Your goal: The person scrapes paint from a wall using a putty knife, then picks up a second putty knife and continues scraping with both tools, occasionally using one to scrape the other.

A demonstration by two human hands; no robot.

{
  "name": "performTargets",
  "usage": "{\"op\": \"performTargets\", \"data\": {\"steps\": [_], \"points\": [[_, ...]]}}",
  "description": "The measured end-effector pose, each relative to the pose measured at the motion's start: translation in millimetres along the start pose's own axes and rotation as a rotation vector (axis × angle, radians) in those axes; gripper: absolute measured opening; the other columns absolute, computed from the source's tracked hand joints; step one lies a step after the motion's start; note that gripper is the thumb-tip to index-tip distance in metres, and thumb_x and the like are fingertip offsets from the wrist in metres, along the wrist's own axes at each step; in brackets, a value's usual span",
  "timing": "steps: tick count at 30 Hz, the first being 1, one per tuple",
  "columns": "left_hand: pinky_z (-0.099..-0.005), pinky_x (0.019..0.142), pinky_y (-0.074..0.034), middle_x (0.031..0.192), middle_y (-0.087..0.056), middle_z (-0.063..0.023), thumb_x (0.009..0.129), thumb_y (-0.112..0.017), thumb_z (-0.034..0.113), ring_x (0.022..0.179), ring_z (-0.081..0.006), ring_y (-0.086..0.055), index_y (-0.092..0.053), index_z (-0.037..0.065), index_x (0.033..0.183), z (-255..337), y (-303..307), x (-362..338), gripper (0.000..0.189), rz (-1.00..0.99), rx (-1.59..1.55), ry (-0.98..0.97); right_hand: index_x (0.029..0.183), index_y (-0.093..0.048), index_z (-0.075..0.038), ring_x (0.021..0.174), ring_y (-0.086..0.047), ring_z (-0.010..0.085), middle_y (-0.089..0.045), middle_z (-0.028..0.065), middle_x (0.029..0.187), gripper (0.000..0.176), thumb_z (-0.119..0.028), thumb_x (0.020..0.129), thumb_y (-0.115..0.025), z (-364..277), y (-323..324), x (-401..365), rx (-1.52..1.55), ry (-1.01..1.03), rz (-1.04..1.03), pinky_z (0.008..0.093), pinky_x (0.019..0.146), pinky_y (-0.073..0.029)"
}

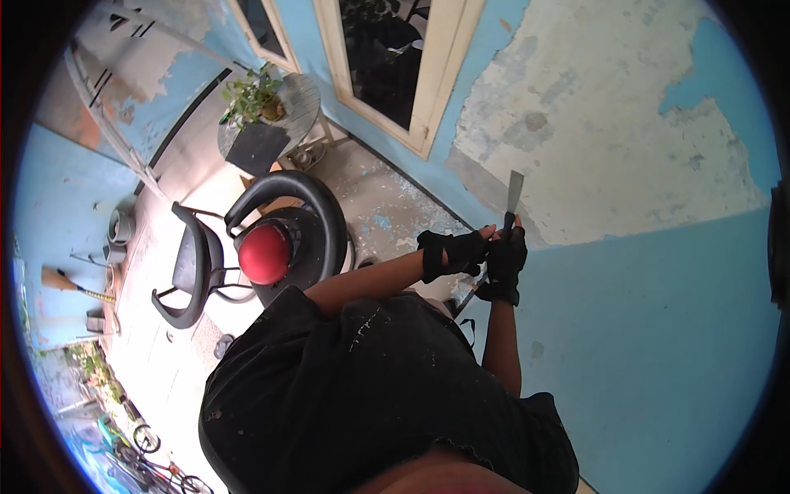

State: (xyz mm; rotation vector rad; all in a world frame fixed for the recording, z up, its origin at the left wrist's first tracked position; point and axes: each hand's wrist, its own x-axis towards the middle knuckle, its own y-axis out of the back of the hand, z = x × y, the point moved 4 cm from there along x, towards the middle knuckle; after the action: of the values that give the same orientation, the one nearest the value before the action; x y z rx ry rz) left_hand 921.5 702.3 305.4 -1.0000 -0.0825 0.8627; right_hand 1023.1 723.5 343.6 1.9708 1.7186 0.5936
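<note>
A scraper (515, 191) with a flat metal blade and a dark handle points upward from my right hand (505, 262). That hand wears a black fingerless glove and is closed around the handle. My left hand (462, 251), in a matching glove, is beside the right one, its bare fingertips close to the right glove near the scraper's handle. The left fingers look drawn together, but what they grip, if anything, is hidden. Just beyond the blade is the wall's bare grey-white patch (576, 123), where blue paint has come off.
Paint flakes (395, 218) litter the floor along the wall. A red helmet (264, 254) rests on a black chair (329, 222), with another chair (196, 255) beside it. Farther back, a potted plant (253, 97) stands on a round table (304, 107) near a framed window (383, 74). Bicycles (148, 461) are at lower left.
</note>
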Motion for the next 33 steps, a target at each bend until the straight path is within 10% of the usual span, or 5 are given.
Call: {"op": "performTargets", "data": {"steps": [12, 18, 28, 33], "points": [[-0.0291, 0.082, -0.038, 0.105, -0.052, 0.0070, 0.088, -0.050, 0.057, 0.106, -0.0096, -0.045, -0.056, 0.020, 0.106, -1, 46, -51, 0.041, -0.064, 0.125, -0.198, 0.134, -0.042, -0.002, 0.076, -0.065, 0.0203, -0.066, 0.0096, 0.090, 0.056, -0.017, 0.084, -0.062, 9, -55, -34, -0.055, 0.060, -0.095, 0.0319, 0.065, -0.051], [-0.0325, 0.072, -0.036, 0.086, -0.050, 0.0077, 0.089, -0.047, 0.054, 0.082, -0.0089, -0.045, -0.054, 0.021, 0.092, -12, 58, -90, 0.034, 0.097, 0.075, 0.065, 0.131, -0.045, -0.004, 0.078, -0.066, 0.0216, -0.067, 0.0114, 0.089, 0.054, -0.021, 0.083, -0.064, -3, -78, -77, -0.256, 0.104, -0.070, 0.0331, 0.067, -0.051], [-0.0322, 0.066, -0.038, 0.091, -0.052, 0.0082, 0.090, -0.048, 0.051, 0.082, -0.0088, -0.047, -0.050, 0.022, 0.103, -74, 51, -106, 0.032, 0.010, 0.096, 0.011, 0.131, -0.043, 0.001, 0.086, -0.064, 0.0359, -0.067, 0.0148, 0.091, 0.055, -0.019, 0.082, -0.061, 3, -62, -134, -0.406, 0.264, -0.045, 0.0433, 0.072, -0.050], [-0.0293, 0.068, -0.043, 0.107, -0.053, 0.0072, 0.086, -0.056, 0.050, 0.096, -0.0129, -0.051, -0.048, 0.022, 0.118, -115, 9, -124, 0.043, -0.080, 0.000, -0.098, 0.131, -0.046, -0.004, 0.072, -0.065, 0.0205, -0.066, 0.0087, 0.083, 0.054, -0.018, 0.082, -0.063, 29, -16, -168, 0.026, -0.065, 0.005, 0.0332, 0.062, -0.052]]}}
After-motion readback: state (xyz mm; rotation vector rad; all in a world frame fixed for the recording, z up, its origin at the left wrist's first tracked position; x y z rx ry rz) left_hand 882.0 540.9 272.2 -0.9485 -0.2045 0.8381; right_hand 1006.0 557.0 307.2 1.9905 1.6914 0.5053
